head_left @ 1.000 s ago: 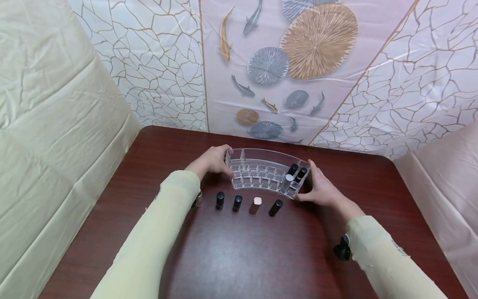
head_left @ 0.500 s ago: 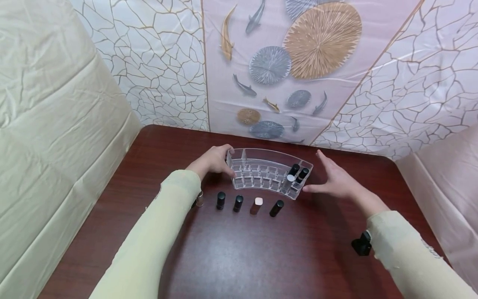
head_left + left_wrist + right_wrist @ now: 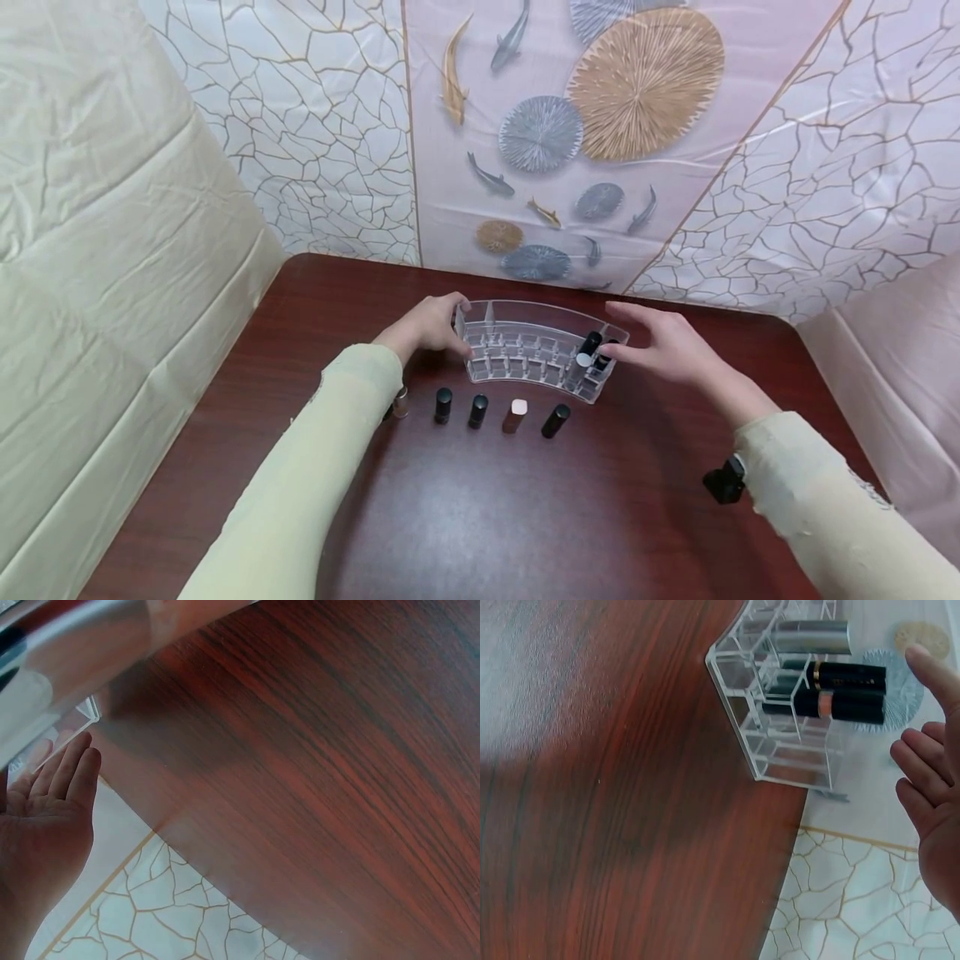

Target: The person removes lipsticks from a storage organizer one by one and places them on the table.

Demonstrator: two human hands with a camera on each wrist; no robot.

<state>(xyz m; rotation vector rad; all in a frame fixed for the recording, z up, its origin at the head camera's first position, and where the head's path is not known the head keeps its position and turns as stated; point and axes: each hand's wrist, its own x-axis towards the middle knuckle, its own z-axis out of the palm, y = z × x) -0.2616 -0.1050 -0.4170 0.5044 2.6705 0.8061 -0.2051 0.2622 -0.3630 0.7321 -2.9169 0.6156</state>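
Organizer (image 3: pixel 517 365) looks light, stiff and slick (likely plastic), best held by its ends. Left hand (image 3: pixel 433 323) grips one; right hand (image 3: pixel 670 343) holds nothing, thumb and fingers apart.

I'm seeing a pale yellow left sleeve (image 3: pixel 292 467) | I'm seeing a cream right sleeve (image 3: pixel 832 508), its fabric showing ragged tufts | a black block (image 3: pixel 724 481) is jutting from its cuff (image 3: pixel 759 442)

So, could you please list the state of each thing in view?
Rack: upright on table, mostly unfilled
Silver tube: standing in rack
Two black tubes: standing in rack
Three black tubes: upright on table
Pink-topped tube: upright on table
Left tube: partly hidden
Left grip: holding rack's left end
Right grip: open near rack
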